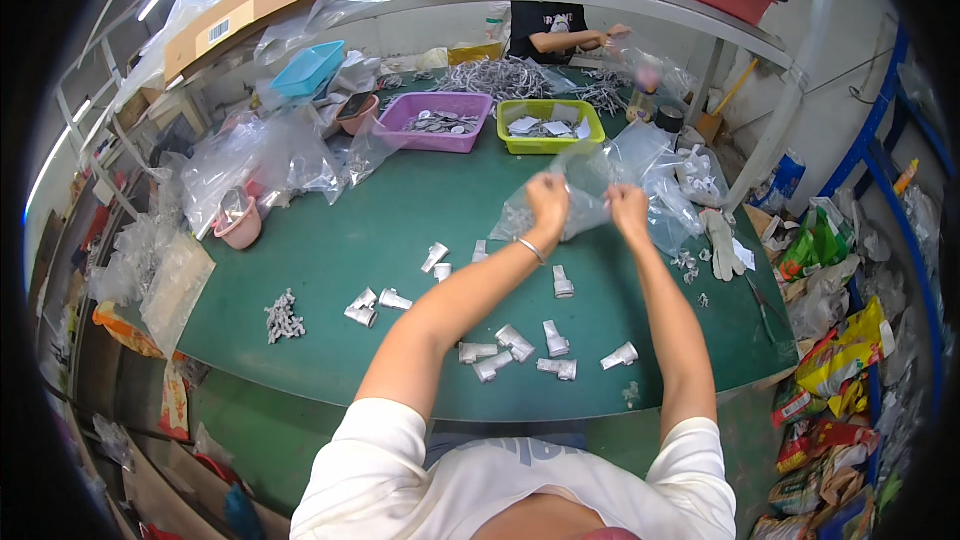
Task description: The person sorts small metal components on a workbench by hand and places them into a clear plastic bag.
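Both my arms reach forward over the green table (400, 210). My left hand (547, 202) and my right hand (627, 210) are closed on a clear plastic bag (583, 208), gripping it at two spots with the film stretched between them. What the bag holds, if anything, is hard to make out. Between my forearms and to their left lie several silvery-grey metal fittings (514, 343), short tube-like pieces with a flat tab. One fitting (619, 356) sits beside my right forearm. A small heap of little grey parts (285, 318) is off to the left.
A purple basket (437, 122) of round metal pieces and a lime-green basket (551, 127) of parts and papers stand at the back. Clear bags (290, 155) pile at left. Pliers (762, 308) and a glove (720, 243) lie right. Across the table, another person's arm (570, 41) shows.
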### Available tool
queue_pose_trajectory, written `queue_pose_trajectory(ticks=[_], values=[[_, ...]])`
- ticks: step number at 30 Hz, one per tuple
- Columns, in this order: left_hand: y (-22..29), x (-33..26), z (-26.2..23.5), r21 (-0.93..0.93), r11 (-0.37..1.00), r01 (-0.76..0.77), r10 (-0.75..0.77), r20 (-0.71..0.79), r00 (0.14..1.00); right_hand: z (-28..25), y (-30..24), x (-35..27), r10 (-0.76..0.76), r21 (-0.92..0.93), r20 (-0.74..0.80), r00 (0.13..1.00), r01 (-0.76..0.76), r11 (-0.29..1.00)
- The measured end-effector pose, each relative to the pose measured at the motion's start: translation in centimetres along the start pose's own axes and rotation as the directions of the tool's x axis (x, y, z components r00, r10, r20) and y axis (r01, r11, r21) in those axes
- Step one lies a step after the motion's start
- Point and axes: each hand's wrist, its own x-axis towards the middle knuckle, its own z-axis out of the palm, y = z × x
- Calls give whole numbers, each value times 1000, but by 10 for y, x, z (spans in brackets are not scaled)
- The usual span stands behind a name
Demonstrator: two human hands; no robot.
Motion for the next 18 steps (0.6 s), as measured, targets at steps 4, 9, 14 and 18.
queue_pose_trajectory(ticks=[4, 9, 14, 18], values=[[77, 34, -9, -337, 928, 158, -116, 141, 983, -34, -39, 39, 252, 359, -6, 968, -233, 904], [131, 29, -31, -535, 706, 465, -169, 510, 843, -72, -90, 41, 282, 836, 119, 952, -250, 489], [98, -14, -42, -339, 520, 784, -489, 634, 599, -88, -47, 12, 438, 868, 402, 804, -487, 97], [89, -43, -42, 120, 923, 366, -379, 450, 809, -97, -22, -27, 503, 846, 451, 737, -532, 21]])
